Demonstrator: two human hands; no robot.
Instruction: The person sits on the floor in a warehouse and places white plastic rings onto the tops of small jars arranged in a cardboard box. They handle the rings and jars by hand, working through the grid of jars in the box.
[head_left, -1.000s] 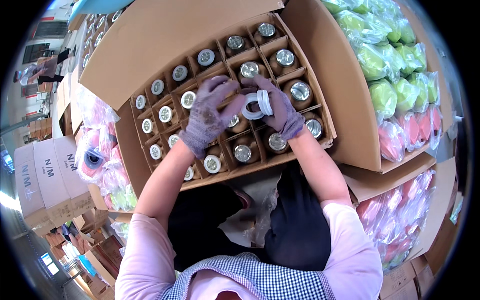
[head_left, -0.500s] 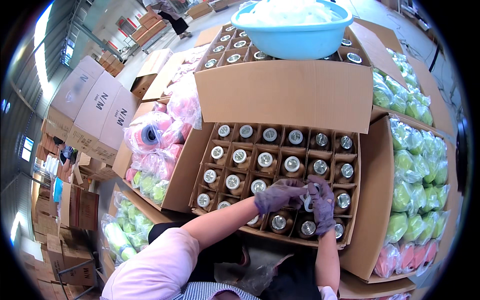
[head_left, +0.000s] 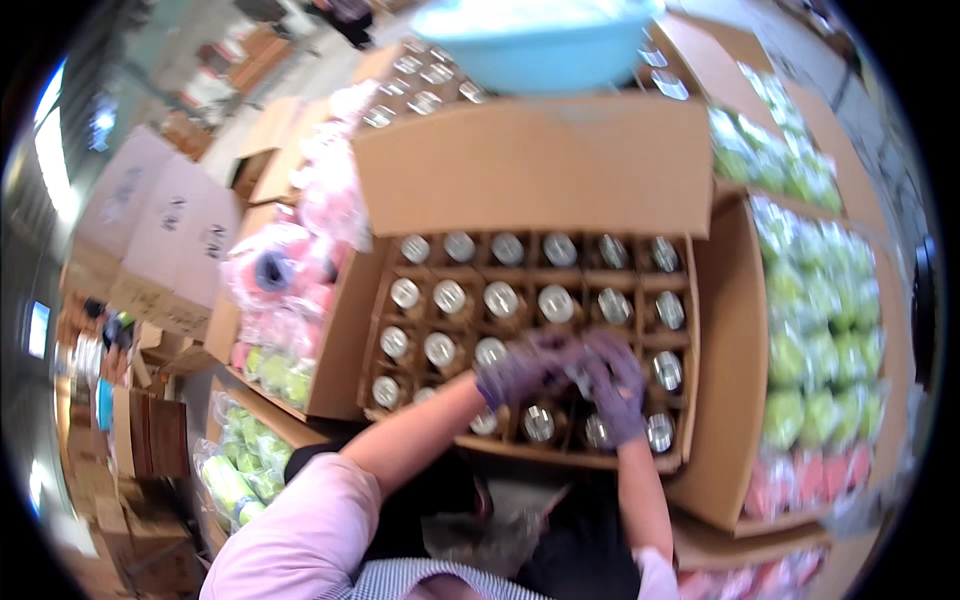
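Observation:
Both my hands wear purple-grey gloves and meet over the right front part of an open carton [head_left: 535, 170] with cardboard dividers. My left hand [head_left: 527, 366] has its fingers bent toward the right one. My right hand [head_left: 612, 385] is curled, with something small and pale between the two; motion blur hides its kind. Beneath them, rows of bottles or jars with shiny round tops [head_left: 501, 299] stand upright, one per compartment. My hands cover several compartments in the two nearest rows.
A light blue basin [head_left: 540, 50] rests on another divided carton beyond. Boxes of bagged pink items [head_left: 285, 325] and bagged green items [head_left: 235, 455] stand left, and more green bags [head_left: 815, 335] right. Stacked cartons [head_left: 150, 235] rise further left; a person [head_left: 348, 18] is far behind.
The whole view has shifted, so the carton appears higher and further left, and it is now blurred. My hands stay together; the pale ring-like piece seen between them earlier is now indistinct.

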